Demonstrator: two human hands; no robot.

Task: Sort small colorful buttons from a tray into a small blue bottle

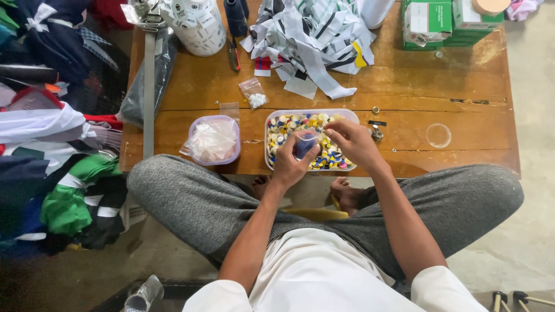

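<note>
I sit cross-legged at a low wooden table (404,86). My left hand (292,162) grips a small clear plastic bag (304,144) with dark blue pieces inside, held over the near edge of a clear rectangular tray (352,115) full of many-coloured buttons. My right hand (352,141) hovers over the tray's right half, fingertips pinched together at the bag's mouth; whether a button sits between them I cannot tell.
A round tub (214,140) of small clear bags stands left of the tray. A little bag of white buttons (255,95), a heap of fabric labels (315,34), a label roll (199,23), green boxes (448,20) and a clear lid (438,135) lie on the table. Folded clothes (52,144) pile up at left.
</note>
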